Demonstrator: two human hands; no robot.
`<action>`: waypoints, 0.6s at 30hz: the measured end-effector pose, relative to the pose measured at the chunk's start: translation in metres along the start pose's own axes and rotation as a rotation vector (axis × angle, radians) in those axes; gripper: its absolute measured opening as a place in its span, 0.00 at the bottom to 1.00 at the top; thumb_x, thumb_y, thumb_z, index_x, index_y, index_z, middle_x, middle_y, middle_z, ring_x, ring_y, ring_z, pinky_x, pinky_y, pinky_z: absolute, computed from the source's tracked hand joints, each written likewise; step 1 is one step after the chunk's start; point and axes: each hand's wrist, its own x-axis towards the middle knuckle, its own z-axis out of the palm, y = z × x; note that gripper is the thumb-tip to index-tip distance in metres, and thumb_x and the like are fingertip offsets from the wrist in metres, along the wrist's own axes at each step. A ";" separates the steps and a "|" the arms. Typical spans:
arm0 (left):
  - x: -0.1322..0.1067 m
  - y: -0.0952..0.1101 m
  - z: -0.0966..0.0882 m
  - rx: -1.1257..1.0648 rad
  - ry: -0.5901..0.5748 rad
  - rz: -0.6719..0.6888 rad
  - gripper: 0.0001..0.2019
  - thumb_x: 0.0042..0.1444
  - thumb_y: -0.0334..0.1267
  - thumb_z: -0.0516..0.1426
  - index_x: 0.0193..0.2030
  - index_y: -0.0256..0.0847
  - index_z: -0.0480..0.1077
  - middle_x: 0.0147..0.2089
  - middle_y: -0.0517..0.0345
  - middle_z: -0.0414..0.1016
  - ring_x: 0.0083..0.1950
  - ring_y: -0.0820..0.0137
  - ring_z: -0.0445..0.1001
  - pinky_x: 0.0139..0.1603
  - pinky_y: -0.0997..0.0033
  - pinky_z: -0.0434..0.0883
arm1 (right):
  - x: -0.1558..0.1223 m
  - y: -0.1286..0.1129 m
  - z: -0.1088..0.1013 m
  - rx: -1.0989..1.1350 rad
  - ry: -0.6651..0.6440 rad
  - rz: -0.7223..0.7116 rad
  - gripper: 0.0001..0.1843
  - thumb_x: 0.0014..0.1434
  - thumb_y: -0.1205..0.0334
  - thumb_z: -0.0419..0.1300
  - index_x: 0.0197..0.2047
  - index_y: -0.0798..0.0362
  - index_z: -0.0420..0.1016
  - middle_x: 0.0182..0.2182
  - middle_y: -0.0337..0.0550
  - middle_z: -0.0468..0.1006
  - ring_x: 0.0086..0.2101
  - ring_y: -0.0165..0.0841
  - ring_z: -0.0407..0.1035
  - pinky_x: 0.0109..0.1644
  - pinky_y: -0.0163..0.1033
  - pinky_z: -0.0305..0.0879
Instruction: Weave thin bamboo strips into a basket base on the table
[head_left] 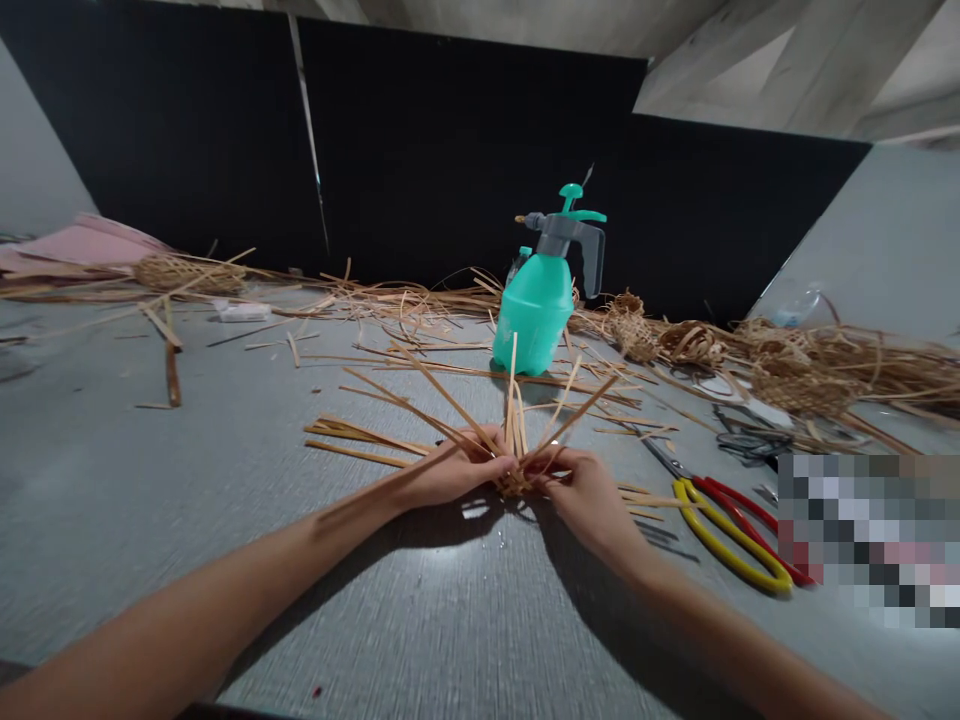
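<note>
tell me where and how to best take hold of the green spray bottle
Probably best by the grey handle, coming from the right with the right hand, now at the woven strips. The handle juts from the neck on that side and hangs down, leaving an open gap beside the upright spray bottle; the nozzle points the other way, left.

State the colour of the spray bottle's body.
The spray bottle's body is turquoise green, as the head view shows.

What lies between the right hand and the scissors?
In the head view, several thin strips lie there, sticking out beside the right hand towards the scissors.
</note>
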 end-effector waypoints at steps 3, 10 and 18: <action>0.001 0.000 0.000 0.002 0.020 0.004 0.10 0.55 0.38 0.56 0.27 0.37 0.62 0.26 0.60 0.68 0.28 0.76 0.66 0.29 0.76 0.62 | -0.001 0.003 0.001 0.057 0.006 0.030 0.11 0.44 0.71 0.52 0.26 0.54 0.76 0.27 0.44 0.79 0.30 0.35 0.72 0.36 0.40 0.68; 0.002 -0.003 0.000 0.025 0.101 -0.049 0.11 0.54 0.41 0.57 0.28 0.37 0.62 0.26 0.61 0.69 0.26 0.75 0.67 0.28 0.76 0.63 | -0.007 0.003 -0.001 0.184 -0.019 0.019 0.07 0.47 0.65 0.55 0.29 0.53 0.73 0.30 0.45 0.77 0.32 0.35 0.72 0.40 0.42 0.70; 0.002 -0.001 0.001 -0.019 0.061 -0.035 0.10 0.55 0.40 0.56 0.28 0.37 0.62 0.25 0.60 0.69 0.27 0.75 0.68 0.29 0.75 0.63 | -0.010 0.008 0.002 0.153 -0.047 -0.033 0.05 0.49 0.63 0.60 0.30 0.53 0.68 0.29 0.43 0.74 0.33 0.36 0.72 0.39 0.42 0.71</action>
